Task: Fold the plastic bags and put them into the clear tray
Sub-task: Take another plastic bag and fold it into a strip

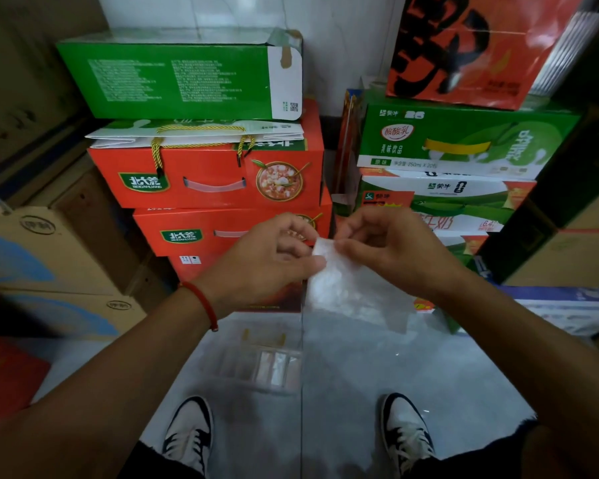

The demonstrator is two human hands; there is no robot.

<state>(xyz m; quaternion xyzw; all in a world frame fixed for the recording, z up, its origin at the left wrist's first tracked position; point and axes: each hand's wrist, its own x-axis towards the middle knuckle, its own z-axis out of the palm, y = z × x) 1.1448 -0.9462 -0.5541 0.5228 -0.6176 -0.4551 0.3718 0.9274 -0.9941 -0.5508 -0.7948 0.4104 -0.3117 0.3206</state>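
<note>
One translucent, crinkled plastic bag (346,288), half-folded.

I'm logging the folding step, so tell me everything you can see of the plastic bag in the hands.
The plastic bag is thin, translucent, whitish and crinkled. It hangs in the air above the tiled floor, its top edge pinched between the left hand and the right hand, the rest drooping down and to the right.

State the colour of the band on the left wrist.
Red; the wrist band shows in the head view.
</note>
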